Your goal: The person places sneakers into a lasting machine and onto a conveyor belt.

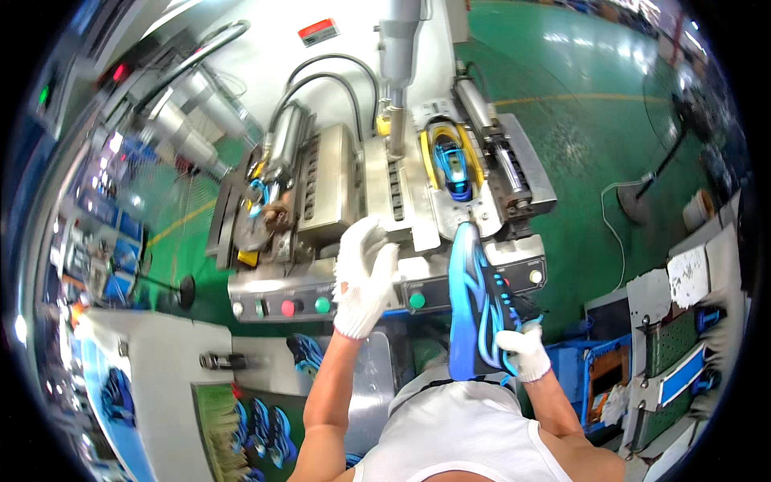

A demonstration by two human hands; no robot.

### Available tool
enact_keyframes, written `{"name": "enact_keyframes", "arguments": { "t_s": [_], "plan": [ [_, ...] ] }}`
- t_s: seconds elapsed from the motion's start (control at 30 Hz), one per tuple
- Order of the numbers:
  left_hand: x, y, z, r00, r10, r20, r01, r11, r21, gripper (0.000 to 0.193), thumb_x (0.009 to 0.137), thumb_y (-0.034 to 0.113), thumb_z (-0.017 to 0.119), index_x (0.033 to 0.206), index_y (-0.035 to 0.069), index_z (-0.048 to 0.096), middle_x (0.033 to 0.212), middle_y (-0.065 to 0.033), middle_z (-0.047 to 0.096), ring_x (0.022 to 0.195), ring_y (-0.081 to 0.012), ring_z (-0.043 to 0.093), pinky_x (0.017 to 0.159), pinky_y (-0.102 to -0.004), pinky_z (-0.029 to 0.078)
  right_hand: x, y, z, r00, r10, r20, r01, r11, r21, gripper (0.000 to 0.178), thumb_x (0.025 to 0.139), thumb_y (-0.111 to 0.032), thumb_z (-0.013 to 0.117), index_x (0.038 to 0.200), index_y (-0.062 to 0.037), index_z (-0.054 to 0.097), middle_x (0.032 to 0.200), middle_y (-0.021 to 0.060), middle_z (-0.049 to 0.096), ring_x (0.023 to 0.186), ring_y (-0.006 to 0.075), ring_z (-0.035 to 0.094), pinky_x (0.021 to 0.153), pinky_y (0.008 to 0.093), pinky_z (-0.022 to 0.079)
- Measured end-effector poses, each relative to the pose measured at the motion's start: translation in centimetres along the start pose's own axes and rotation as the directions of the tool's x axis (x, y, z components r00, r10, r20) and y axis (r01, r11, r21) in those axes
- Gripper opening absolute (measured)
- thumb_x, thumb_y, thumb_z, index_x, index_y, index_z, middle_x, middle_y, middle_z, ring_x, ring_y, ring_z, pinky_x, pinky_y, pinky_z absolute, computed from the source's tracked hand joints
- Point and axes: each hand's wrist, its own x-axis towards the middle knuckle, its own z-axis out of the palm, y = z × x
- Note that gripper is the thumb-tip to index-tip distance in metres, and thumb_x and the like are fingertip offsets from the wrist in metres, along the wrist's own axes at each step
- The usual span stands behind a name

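A blue and black sneaker (475,309) is held by my right hand (526,352), whose white-gloved fingers are closed at its heel end. The shoe's toe points away from me, and its blue sole faces left. My left hand (365,281), also in a white glove, is raised over the front control panel (434,291) of a metal machine, fingers apart and nothing in them. Beyond the sneaker's toe, another blue and black shoe (452,169) sits in the machine's right-hand station, ringed by a yellow-edged pad (429,161). A metal housing (328,181) stands ahead of my left hand.
The panel carries a red button (290,308) and green ones. Several blue and black shoes (269,430) lie in a rack at lower left. On the right stand a blue crate (574,377) and a fan (642,193) with its cord on the green floor (570,136).
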Motion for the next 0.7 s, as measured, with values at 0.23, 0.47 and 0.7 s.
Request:
{"name": "enact_keyframes", "arguments": {
  "t_s": [0.23, 0.47, 0.7],
  "plan": [
    [16.1, -12.3, 18.9, 0.953, -0.302, -0.020, 0.279, 0.853, 0.442, 0.084, 0.086, 0.047, 0.075, 0.145, -0.003, 0.043, 0.142, -0.0275, 0.056, 0.125, -0.0401, 0.062, 0.107, -0.0426, 0.048, -1.2, -2.7, -9.8, 0.905, -0.025, -0.424, 0.022, 1.000, -0.011, 0.042, 0.071, -0.002, 0.075, 0.105, -0.0064, 0.053, 0.080, -0.0034, 0.052, 0.063, 0.0077, 0.048, 0.058, 0.0258, 0.044],
    [24.2, -17.8, 25.4, 0.837, -0.533, 0.121, 0.417, 0.766, 0.489, 0.046, 0.070, 0.030, 0.085, 0.096, -0.007, 0.075, 0.099, -0.0231, 0.076, 0.094, -0.0315, 0.075, 0.089, -0.0399, 0.058, -6.4, 1.0, -16.0, 0.781, 0.036, -0.624, -0.022, 0.999, 0.030, 0.079, 0.077, -0.007, 0.079, 0.146, 0.0022, 0.041, 0.116, 0.0035, 0.062, 0.086, 0.0149, 0.060, 0.081, 0.0351, 0.056],
    [21.2, -12.3, 13.2, 0.779, -0.573, 0.252, 0.619, 0.768, -0.167, 0.029, 0.082, 0.021, 0.081, 0.102, 0.001, 0.077, 0.092, -0.0070, 0.075, 0.088, -0.0157, 0.069, 0.080, -0.0316, 0.055, 2.0, -6.1, -8.7, 0.893, -0.189, -0.408, 0.167, 0.982, -0.090, 0.031, 0.080, -0.002, 0.077, 0.111, 0.0023, 0.073, 0.106, 0.0034, 0.069, 0.094, 0.0130, 0.059, 0.077, 0.0309, 0.051]
  ]
}}
